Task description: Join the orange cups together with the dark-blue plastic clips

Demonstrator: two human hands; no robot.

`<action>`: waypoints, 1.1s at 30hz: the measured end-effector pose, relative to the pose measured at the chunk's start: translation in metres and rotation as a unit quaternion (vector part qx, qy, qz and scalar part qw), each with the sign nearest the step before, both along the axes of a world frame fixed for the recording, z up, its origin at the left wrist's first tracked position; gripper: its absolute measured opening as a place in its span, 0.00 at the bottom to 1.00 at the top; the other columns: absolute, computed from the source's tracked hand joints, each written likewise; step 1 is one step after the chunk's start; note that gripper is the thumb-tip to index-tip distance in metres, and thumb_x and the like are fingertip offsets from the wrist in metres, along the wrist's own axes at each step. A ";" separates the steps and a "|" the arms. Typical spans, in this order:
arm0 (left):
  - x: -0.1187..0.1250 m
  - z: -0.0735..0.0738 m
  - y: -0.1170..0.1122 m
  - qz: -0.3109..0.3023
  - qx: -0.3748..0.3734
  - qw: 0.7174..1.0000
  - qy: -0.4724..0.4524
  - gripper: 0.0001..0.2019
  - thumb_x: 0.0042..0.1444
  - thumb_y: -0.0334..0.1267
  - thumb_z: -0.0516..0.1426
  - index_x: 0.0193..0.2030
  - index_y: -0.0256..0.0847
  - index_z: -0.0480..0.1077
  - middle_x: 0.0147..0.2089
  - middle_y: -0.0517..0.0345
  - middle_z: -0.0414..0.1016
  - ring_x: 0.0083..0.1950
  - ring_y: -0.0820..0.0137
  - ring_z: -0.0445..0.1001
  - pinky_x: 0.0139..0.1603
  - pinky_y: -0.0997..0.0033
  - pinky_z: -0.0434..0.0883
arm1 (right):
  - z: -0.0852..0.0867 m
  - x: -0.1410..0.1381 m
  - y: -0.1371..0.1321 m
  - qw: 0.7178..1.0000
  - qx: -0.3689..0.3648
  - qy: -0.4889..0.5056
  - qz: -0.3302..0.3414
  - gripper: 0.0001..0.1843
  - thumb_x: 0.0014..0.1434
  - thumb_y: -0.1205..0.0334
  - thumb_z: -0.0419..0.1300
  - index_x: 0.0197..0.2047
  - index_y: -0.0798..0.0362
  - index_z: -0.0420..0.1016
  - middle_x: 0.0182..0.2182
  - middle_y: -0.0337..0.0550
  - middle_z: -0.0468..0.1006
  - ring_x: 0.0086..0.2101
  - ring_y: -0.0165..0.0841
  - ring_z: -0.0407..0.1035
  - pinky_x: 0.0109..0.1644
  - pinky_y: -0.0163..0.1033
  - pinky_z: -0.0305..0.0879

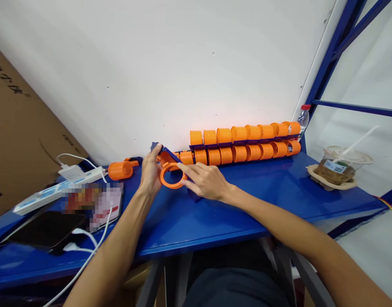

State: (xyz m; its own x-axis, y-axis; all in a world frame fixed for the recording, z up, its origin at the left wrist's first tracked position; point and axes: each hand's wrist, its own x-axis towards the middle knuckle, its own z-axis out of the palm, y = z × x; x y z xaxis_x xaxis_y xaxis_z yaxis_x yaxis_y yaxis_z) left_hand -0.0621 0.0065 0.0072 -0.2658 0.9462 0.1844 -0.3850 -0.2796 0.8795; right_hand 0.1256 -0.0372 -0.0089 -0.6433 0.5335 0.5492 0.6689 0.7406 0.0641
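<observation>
An orange plastic ring (170, 175) lies between both hands on the blue table (247, 204). My left hand (150, 170) grips its left side together with a dark blue strip (168, 154) that rises behind it. My right hand (206, 181) pinches the ring's right edge with the fingertips. Behind them, two stacked rows of orange cylinders (243, 145) on blue strips run to the right along the white wall.
A loose orange cylinder (120, 169) lies left of the hands. Farther left are a white power strip (55, 187), cables, a black phone (45, 230) and a blurred card. An iced drink cup (338, 168) stands at the right, a water bottle (303, 117) by the blue rack post.
</observation>
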 end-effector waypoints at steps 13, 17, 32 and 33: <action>0.002 0.011 -0.008 -0.194 -0.031 0.980 -0.024 0.23 0.54 0.54 0.66 0.50 0.42 0.75 0.45 0.47 0.81 0.41 0.61 0.81 0.43 0.60 0.79 | -0.001 0.010 0.015 0.991 0.078 0.101 0.030 0.18 0.71 0.57 0.57 0.58 0.56 0.75 0.64 0.63 0.70 0.59 0.45 0.71 0.61 0.51 0.71; 0.009 0.006 -0.008 -0.142 0.036 0.988 0.047 0.29 0.51 0.48 0.69 0.60 0.47 0.72 0.50 0.50 0.80 0.41 0.62 0.81 0.35 0.68 0.78 | 0.006 0.018 0.021 0.991 0.113 0.077 0.009 0.30 0.70 0.59 0.58 0.71 0.59 0.62 0.70 0.65 0.62 0.66 0.48 0.63 0.67 0.52 0.65; -0.013 0.008 0.000 0.056 0.082 0.995 -0.031 0.27 0.54 0.64 0.63 0.49 0.45 0.68 0.47 0.47 0.77 0.50 0.59 0.80 0.47 0.63 0.77 | 0.090 -0.034 0.078 0.994 0.088 -0.053 0.020 0.37 0.64 0.54 0.64 0.69 0.64 0.61 0.61 0.66 0.72 0.58 0.52 0.65 0.61 0.54 0.60; -0.017 0.007 0.003 0.095 0.079 0.992 -0.038 0.26 0.55 0.63 0.62 0.48 0.44 0.68 0.47 0.47 0.77 0.52 0.59 0.80 0.50 0.62 0.76 | 0.100 -0.039 0.088 0.996 0.072 -0.048 0.010 0.36 0.63 0.52 0.64 0.68 0.63 0.63 0.59 0.64 0.74 0.56 0.51 0.66 0.60 0.53 0.60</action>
State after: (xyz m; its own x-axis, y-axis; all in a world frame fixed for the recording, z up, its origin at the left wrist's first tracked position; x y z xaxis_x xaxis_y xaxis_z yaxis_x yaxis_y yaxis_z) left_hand -0.0788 0.0098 0.0146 -0.4546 0.8387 0.2999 -0.3757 -0.4858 0.7892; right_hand 0.0868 0.0503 0.0906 -0.7067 0.4399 0.5541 0.6392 0.7328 0.2334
